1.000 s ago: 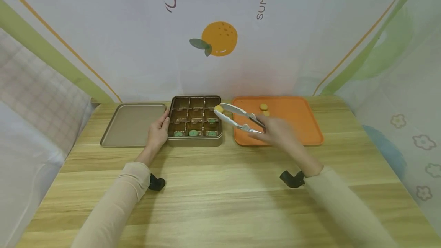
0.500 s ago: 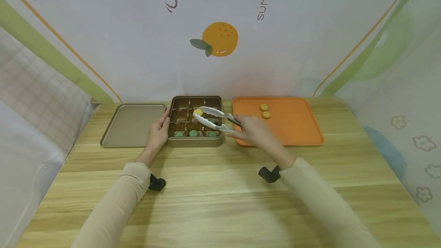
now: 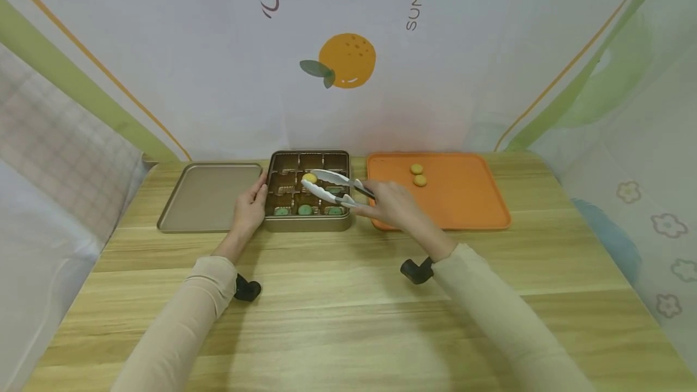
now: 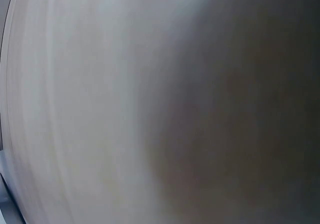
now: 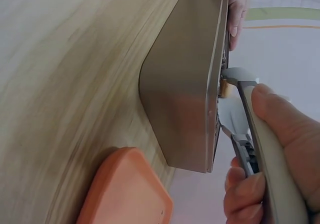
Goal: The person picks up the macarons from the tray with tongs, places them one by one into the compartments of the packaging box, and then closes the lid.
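My right hand (image 3: 394, 203) grips a pair of tongs (image 3: 322, 193) with pale, scalloped tips. Between those tips sits a small round yellow cookie (image 3: 309, 178), over the middle compartment of a gold-brown tin (image 3: 307, 224). Green round cookies (image 3: 305, 210) lie in the tin's front row, with another (image 3: 334, 190) in the middle row at right, partly behind the tongs. With its fingers along the tin's left side, my left hand (image 3: 249, 207) touches the rim. From the right wrist view, the tongs (image 5: 252, 129) reach down at the tin's opening, thumb and fingers on their handles.
Left of the tin lies its flat lid (image 3: 209, 198), close beside my left hand. To the right is an orange tray (image 3: 457, 198) with two yellow cookies (image 3: 416, 169) on it. A printed cloth (image 3: 435, 95) hangs behind the wooden table (image 3: 337, 307). The left wrist view is blurred.
My right hand has carried the tongs and yellow cookie leftward from the tin's right edge to above its middle, moving only slightly in the last half second. The left hand stays in place.
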`<state>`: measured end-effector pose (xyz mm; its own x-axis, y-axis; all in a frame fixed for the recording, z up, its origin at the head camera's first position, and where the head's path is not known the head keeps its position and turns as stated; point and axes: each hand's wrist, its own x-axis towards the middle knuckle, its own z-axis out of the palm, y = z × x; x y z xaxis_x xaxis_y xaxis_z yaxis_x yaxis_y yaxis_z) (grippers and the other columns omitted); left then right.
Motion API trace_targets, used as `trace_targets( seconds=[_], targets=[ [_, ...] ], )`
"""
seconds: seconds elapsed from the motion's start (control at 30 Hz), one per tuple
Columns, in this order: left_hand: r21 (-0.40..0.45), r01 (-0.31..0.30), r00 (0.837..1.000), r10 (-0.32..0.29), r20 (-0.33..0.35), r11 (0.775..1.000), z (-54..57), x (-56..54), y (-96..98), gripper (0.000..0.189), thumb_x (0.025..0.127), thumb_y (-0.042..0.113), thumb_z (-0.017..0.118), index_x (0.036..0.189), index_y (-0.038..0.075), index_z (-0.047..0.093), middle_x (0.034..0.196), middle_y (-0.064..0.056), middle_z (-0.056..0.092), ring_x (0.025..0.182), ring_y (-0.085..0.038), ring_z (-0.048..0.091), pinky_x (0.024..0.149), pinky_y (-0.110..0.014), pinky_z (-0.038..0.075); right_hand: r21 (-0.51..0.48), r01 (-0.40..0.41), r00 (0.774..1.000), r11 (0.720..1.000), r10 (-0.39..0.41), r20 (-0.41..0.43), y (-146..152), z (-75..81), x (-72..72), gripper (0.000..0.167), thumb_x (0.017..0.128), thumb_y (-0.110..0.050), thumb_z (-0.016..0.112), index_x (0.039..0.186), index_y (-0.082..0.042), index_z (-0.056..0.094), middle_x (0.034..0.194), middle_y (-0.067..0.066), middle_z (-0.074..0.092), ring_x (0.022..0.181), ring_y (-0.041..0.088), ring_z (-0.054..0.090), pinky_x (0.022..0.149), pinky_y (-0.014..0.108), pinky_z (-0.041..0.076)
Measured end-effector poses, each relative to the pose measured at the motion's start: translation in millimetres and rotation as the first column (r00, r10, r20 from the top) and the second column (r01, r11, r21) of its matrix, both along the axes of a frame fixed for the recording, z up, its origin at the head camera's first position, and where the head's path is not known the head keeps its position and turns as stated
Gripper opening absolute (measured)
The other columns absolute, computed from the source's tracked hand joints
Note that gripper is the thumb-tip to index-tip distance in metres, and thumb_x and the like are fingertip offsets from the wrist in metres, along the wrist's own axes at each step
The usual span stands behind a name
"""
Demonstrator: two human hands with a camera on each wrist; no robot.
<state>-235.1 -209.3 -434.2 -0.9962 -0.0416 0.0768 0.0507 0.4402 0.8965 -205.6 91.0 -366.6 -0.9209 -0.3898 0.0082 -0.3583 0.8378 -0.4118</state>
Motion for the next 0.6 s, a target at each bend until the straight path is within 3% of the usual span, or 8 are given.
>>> trace_targets(
  seconds=[0.17,0.6],
  targets=[
    [-0.012,0.002,1.0,-0.002,0.012,1.0,-0.2,-0.5,-0.3,0.044,0.103,0.019,0.036,0.146,0.007,0.033,0.15,-0.009,0.031,0.14,-0.029,0.026,0.116,-0.039,0.023,0.009,-0.016,1.0,1.0,0.016,0.002,-2.2,0.6,-0.7,0.04,0.081,-0.043,0.072,0.093,-0.007,0.06,0.061,-0.003,0.04,0.054,0.012,0.034,0.048,0.023,0.025],
    [-0.02,-0.007,1.0,0.007,0.014,1.0,0.3,0.3,0.2,0.044,0.103,0.02,0.036,0.146,0.006,0.033,0.15,-0.011,0.031,0.14,-0.03,0.026,0.116,-0.04,0.023,0.021,-0.012,1.0,1.0,0.012,0.013,-2.9,-0.6,-0.6,0.046,0.081,-0.046,0.071,0.101,-0.007,0.061,0.062,-0.002,0.041,0.055,0.012,0.034,0.048,0.024,0.026]
  ],
)
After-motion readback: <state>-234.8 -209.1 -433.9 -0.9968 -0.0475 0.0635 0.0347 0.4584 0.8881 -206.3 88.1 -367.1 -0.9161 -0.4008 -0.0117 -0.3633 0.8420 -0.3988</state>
